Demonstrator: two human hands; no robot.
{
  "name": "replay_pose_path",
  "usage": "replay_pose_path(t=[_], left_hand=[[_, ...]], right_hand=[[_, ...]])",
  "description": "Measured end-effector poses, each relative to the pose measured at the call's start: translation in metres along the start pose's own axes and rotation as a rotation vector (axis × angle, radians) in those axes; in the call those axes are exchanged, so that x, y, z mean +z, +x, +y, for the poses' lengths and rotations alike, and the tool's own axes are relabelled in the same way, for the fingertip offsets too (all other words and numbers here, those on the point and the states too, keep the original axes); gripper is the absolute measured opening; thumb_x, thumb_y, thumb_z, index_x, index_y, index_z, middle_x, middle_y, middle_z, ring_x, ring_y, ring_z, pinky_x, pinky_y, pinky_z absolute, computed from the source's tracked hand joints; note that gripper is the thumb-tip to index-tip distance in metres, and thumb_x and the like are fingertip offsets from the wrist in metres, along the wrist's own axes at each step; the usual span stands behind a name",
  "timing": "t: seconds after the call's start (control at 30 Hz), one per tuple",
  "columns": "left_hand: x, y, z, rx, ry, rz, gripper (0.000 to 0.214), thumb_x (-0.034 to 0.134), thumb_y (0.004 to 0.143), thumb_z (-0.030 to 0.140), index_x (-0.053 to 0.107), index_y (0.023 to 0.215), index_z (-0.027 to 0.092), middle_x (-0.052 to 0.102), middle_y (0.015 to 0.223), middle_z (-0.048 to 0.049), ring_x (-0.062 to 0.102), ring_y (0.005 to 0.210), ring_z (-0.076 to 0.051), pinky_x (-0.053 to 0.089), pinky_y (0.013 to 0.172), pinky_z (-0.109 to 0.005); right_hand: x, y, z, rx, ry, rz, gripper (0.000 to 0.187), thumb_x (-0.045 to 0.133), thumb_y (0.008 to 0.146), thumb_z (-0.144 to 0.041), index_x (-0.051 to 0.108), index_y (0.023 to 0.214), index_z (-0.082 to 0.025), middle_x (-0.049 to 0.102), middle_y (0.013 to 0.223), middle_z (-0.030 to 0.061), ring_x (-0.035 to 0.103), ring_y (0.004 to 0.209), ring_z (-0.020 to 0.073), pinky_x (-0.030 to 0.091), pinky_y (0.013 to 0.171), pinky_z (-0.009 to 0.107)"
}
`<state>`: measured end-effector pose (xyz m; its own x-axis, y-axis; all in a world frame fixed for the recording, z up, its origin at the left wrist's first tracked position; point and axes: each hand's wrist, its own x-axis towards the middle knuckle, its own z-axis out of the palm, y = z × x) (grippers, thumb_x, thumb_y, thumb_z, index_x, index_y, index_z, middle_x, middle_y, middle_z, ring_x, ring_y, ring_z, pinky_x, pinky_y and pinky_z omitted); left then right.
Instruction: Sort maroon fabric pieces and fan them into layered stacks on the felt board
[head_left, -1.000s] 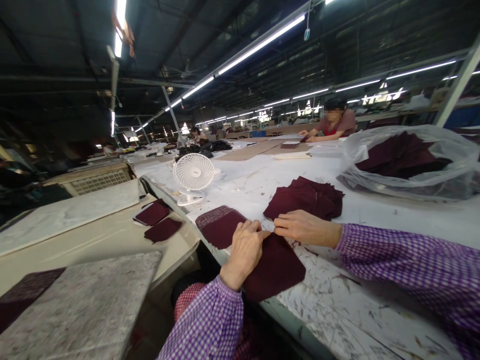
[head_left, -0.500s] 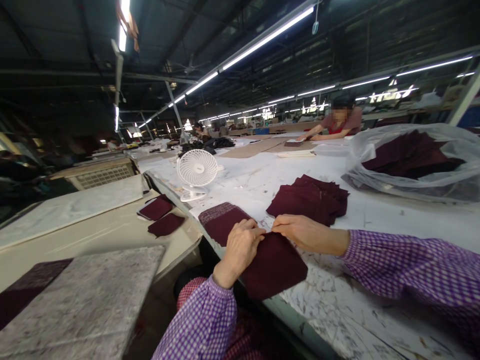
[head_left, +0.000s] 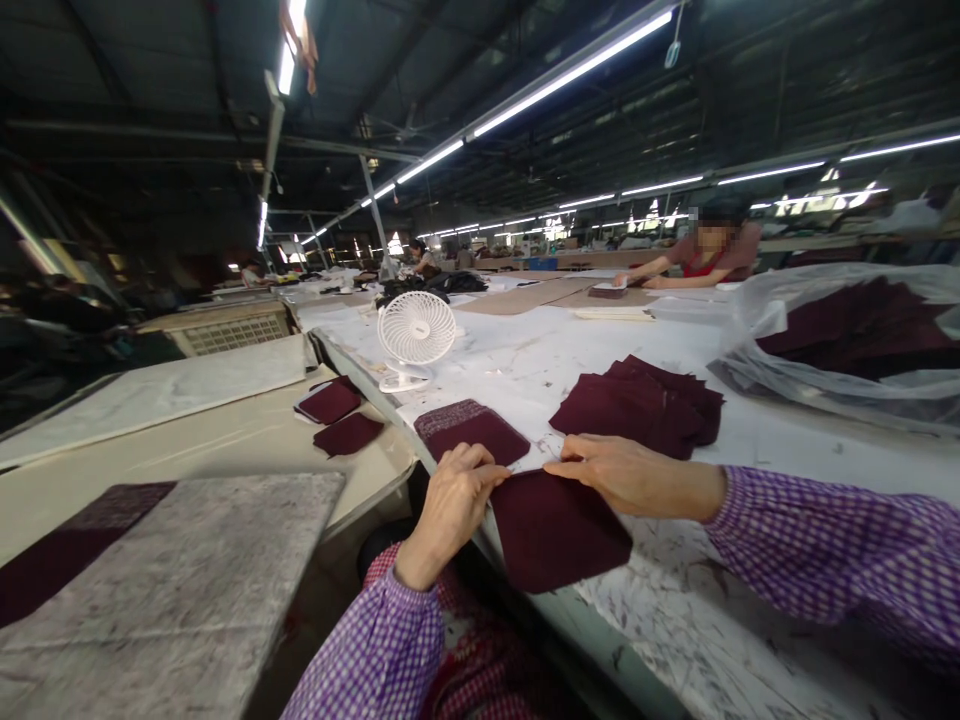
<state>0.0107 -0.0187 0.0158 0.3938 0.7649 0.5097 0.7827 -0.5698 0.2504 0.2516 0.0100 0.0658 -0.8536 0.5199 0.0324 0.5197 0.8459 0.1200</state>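
Grey mottled felt board, far left, at 9 o'clock of the work. Two small maroon fabric pieces on the beige side table, at 10 o'clock. White round desk fan, upright, at 11 o'clock. Left hand: fingers curled, pinching the upper left corner of the dark maroon rectangular fabric panel, which lies flat on the white scuffed worktable, close to its near rim. Maroon fabric piece with speckled band, at 12 o'clock, just beyond the left hand. Right hand: thumb and forefinger pinching the same upper edge, near the left grip. Loose stack of maroon cut pieces, 1 o'clock. Clear plastic bag of maroon pieces, 2 o'clock. Handling note, by judgement: hold both pinches light and level so the edge stays straight, and leave the rest of the panel resting flat to avoid wrinkles.
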Motion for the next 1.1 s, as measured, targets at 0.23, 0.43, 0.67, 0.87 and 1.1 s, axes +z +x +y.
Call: replay_pose_path(t=[0.23,0.43,0.67,0.87,1.1], left_hand=[[0.003,-0.005,-0.004,0.011,-0.010,0.043,0.028,0.041,0.092,0.027,0.068,0.093,0.022,0.060,0.085,-0.0038,0.047,0.079,-0.017,0.038,0.072,-0.032],[0.004,-0.006,-0.007,0.013,-0.060,0.074,0.026,0.043,0.092,0.026,0.066,0.085,0.019,0.062,0.086,-0.0038,0.049,0.080,-0.016,0.040,0.075,-0.032],[-0.002,-0.013,-0.012,0.041,-0.145,0.066,0.025,0.044,0.091,0.027,0.068,0.091,0.019,0.064,0.091,-0.0050,0.053,0.084,-0.018,0.044,0.077,-0.033],[-0.011,-0.027,-0.021,0.091,-0.255,0.035,0.028,0.042,0.092,0.021,0.063,0.110,0.022,0.063,0.110,-0.0057,0.054,0.100,-0.018,0.046,0.089,-0.035],[-0.010,-0.037,-0.013,0.118,-0.137,0.029,0.039,0.036,0.090,0.010,0.053,0.124,0.022,0.058,0.120,-0.0075,0.052,0.107,-0.019,0.048,0.092,-0.037]], right_hand=[[-0.015,0.020,-0.003,-0.087,-0.103,-0.102,0.060,0.044,0.075,-0.003,0.050,0.131,-0.023,0.057,0.092,0.0116,0.055,0.075,0.0200,0.045,0.071,0.032],[-0.030,0.034,-0.015,-0.041,-0.201,-0.268,0.063,0.047,0.077,-0.006,0.043,0.136,-0.028,0.061,0.095,0.0113,0.055,0.066,0.0173,0.040,0.064,0.029],[-0.032,0.043,-0.026,-0.059,-0.270,-0.270,0.063,0.045,0.080,-0.006,0.039,0.138,-0.030,0.066,0.087,0.0103,0.058,0.070,0.0187,0.031,0.054,0.026],[-0.015,0.042,-0.031,-0.058,-0.357,-0.111,0.060,0.036,0.085,-0.003,0.039,0.137,-0.033,0.068,0.077,0.0084,0.053,0.053,0.0149,0.018,0.047,0.028],[-0.011,0.037,-0.033,-0.049,-0.381,-0.031,0.060,0.037,0.085,-0.004,0.039,0.137,-0.035,0.067,0.078,0.0068,0.053,0.054,0.0144,0.019,0.048,0.027]])
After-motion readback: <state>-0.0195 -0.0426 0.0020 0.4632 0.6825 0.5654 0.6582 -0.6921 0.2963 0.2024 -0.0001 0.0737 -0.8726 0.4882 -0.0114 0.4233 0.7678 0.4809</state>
